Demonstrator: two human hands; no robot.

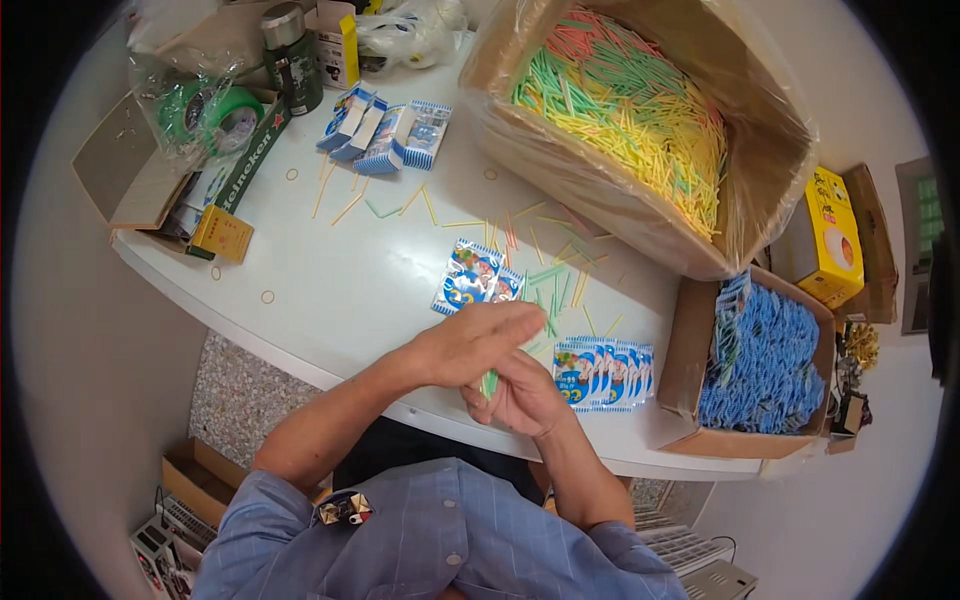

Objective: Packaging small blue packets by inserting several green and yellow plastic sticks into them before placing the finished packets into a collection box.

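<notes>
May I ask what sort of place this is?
Probably a packing workspace, judging by the plastic-lined box of thin coloured sticks, the carton of blue packets, and fanned packets on the white table.

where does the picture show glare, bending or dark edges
Head view: the near edge of the white table bows and the corners go black; head view: pale glare on that table; head view: shine on the clear liner and the blue packet beyond the left hand.

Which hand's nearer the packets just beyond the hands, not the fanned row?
Left. The left hand overlaps the near edge of those packets in view; contact unclear. The right hand is closer to the body, farther from them.
</notes>
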